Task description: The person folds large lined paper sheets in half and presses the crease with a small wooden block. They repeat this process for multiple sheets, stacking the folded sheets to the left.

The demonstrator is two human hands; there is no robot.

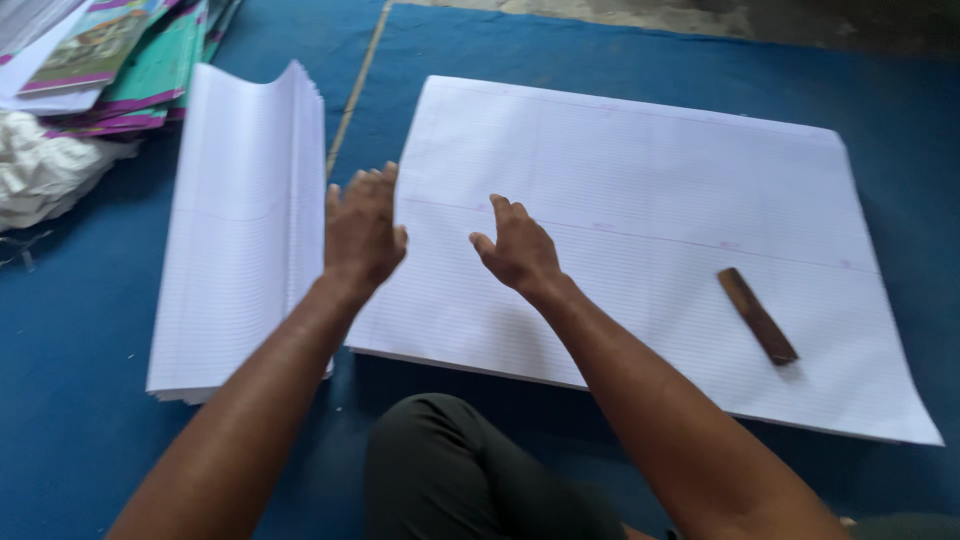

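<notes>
Left hand (362, 232) open, fingers together, hovering at the left edge of the big ruled sheet stack (640, 230) on the blue mat (80, 330). Right hand (518, 248) open, empty, over the sheet's near-left part. Stack's long axis runs left-right. Folded sheet pile (245, 220) just left of left hand. Wooden stick (757, 315) lies well right, nearer the right hand.

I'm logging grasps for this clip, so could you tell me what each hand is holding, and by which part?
Nothing is held: the left hand and right hand hover open over the large ruled sheets.
</notes>
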